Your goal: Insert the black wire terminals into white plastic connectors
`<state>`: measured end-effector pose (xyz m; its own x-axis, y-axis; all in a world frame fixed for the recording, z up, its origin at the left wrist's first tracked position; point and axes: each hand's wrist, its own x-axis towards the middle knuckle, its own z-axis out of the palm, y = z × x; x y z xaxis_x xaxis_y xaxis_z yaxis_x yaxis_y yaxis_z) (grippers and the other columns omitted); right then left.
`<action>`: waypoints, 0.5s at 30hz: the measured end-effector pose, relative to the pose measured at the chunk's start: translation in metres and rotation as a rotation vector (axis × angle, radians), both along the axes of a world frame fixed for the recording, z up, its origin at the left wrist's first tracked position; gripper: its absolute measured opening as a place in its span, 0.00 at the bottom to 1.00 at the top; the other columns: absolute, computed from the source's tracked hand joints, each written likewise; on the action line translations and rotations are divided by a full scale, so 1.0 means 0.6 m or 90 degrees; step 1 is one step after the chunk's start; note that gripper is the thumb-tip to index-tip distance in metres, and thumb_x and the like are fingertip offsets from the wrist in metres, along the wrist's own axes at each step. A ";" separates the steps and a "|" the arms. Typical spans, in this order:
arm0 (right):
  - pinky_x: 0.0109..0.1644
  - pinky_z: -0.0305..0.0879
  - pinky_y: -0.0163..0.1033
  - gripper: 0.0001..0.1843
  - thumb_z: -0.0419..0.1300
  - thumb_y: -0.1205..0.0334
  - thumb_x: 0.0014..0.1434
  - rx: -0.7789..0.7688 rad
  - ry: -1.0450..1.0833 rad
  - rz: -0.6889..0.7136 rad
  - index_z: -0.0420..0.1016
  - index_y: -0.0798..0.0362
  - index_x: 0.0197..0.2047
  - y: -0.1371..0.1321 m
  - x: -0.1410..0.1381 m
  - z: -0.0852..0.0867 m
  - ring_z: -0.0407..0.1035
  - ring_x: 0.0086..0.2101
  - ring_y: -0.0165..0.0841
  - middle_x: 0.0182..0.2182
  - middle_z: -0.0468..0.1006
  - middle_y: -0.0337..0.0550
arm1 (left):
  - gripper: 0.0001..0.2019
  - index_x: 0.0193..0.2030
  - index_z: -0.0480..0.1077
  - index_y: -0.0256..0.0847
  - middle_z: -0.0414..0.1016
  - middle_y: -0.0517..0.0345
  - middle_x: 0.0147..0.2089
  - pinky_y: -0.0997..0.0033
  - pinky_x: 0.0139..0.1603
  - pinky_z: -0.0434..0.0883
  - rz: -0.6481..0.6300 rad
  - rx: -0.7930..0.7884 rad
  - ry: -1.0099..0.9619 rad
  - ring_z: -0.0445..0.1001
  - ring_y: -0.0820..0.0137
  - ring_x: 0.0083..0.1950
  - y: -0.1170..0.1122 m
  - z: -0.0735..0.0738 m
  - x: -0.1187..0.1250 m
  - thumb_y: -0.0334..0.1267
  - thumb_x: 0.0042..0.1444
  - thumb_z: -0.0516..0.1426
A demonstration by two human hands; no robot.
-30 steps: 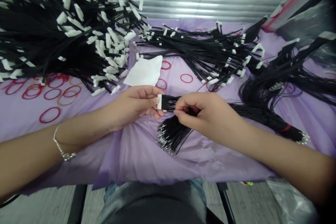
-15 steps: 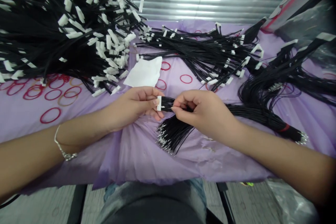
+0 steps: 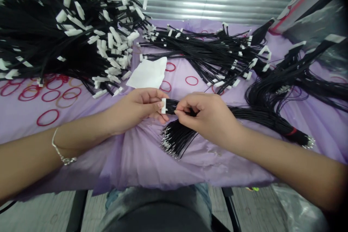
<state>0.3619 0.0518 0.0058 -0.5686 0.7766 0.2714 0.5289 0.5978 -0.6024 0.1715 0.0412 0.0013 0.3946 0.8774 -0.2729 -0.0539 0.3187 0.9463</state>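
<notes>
My left hand (image 3: 138, 108) pinches a small white connector (image 3: 163, 105) with black wires running out of its right side. My right hand (image 3: 208, 117) is closed, its fingertips pinching one of those black wires (image 3: 170, 106) right at the connector. Just below my right hand a bundle of loose black wires (image 3: 178, 138) with bare metal terminals fans out on the purple table cover (image 3: 141, 159). That bundle runs right to a red band (image 3: 290, 131).
A big heap of finished black harnesses with white connectors (image 3: 67, 32) fills the back left. Another spread of harnesses (image 3: 206, 50) lies at the back middle, more black wire coils (image 3: 274, 90) at right. Red rubber bands (image 3: 46, 94) and a white paper piece (image 3: 149, 73) lie on the cover.
My right hand has slid left along the wires until its fingertips are up against the connector. My left hand has stayed put holding the connector.
</notes>
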 end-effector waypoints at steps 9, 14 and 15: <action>0.31 0.54 0.31 0.07 0.57 0.69 0.53 -0.014 0.010 0.017 0.68 0.57 0.23 -0.001 -0.010 -0.016 0.60 0.25 0.25 0.21 0.67 0.36 | 0.05 0.37 0.70 0.32 0.77 0.56 0.31 0.80 0.35 0.73 -0.002 -0.006 0.001 0.76 0.76 0.30 0.003 -0.005 -0.001 0.30 0.54 0.59; 0.33 0.57 0.32 0.07 0.56 0.67 0.57 0.016 0.011 0.079 0.71 0.57 0.28 0.012 0.005 0.011 0.62 0.27 0.26 0.24 0.70 0.38 | 0.06 0.38 0.68 0.33 0.76 0.57 0.31 0.77 0.34 0.72 0.010 0.021 0.001 0.75 0.75 0.31 -0.003 0.003 0.005 0.32 0.55 0.58; 0.35 0.59 0.32 0.07 0.55 0.66 0.58 0.024 0.008 0.094 0.72 0.57 0.30 0.023 0.014 0.024 0.64 0.29 0.27 0.27 0.72 0.40 | 0.06 0.39 0.67 0.33 0.75 0.58 0.30 0.76 0.35 0.72 0.019 0.040 0.017 0.75 0.75 0.31 -0.004 0.006 0.008 0.33 0.55 0.57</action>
<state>0.3701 0.0656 0.0204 -0.6720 0.6743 0.3062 0.4264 0.6904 -0.5845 0.1762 0.0388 0.0049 0.3611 0.9043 -0.2278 -0.0366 0.2578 0.9655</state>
